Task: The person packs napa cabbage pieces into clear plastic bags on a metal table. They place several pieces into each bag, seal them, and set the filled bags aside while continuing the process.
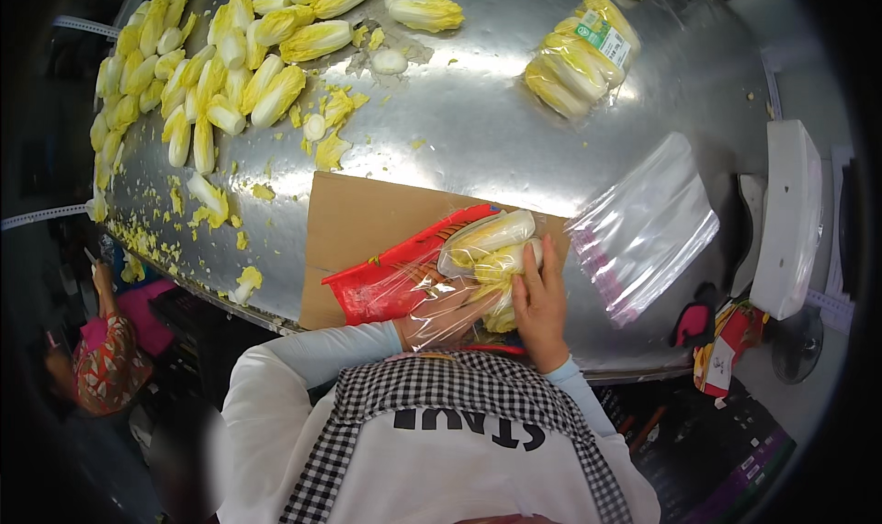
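Observation:
Several small yellow-white napa cabbages sit in a clear plastic bag in front of me. My left hand is under the film at the bag's near left, its fingers against the cabbages. My right hand lies along the right side of the bundle, fingers extended and gripping it from outside. Beneath the bag is a red plastic tray-like piece, partly covered by the film and my left hand. It rests on a flat cardboard sheet.
A stack of clear bags lies to the right. Beyond it is a labelled pack of cabbages. Loose cabbages and leaf scraps cover the metal table's left. A white box stands far right; another person is at left.

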The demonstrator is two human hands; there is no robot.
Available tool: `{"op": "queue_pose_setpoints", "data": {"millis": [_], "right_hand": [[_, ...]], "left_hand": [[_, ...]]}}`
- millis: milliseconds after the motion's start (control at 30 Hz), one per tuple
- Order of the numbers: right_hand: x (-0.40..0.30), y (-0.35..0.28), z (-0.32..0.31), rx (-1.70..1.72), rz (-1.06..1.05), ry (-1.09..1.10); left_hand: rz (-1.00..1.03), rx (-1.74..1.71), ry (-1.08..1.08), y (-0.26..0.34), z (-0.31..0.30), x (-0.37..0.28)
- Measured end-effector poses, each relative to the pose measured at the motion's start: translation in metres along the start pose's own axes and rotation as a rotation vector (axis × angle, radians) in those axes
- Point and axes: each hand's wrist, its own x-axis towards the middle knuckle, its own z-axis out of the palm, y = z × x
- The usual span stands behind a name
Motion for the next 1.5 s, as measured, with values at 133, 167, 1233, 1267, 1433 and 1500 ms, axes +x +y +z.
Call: {"op": "queue_pose_setpoints", "data": {"millis": [133,167,1233,1267,1433,1500], "right_hand": [[-0.002,0.001,0.001,-0.086,-0.056,-0.004],[-0.003,0.000,0.001,-0.110,-0.060,-0.015],[0.021,-0.016,0.010,-0.029,-0.265,0.103],[0.022,-0.015,0.011,0.021,-0.251,0.128],[0.020,-0.024,0.004,0.139,-0.268,0.150],[0.019,-0.029,0.008,0.157,-0.258,0.149]], "left_hand": [[0.061,0.230,-0.018,0.005,-0.001,0.001],[0.021,0.162,-0.018,0.004,0.006,0.001],[-0.217,0.015,0.491,0.010,-0.045,0.026],[-0.217,0.003,0.487,0.010,-0.048,0.028],[-0.173,0.030,0.407,0.006,-0.043,0.026],[-0.230,0.089,0.340,0.005,-0.042,0.026]]}}
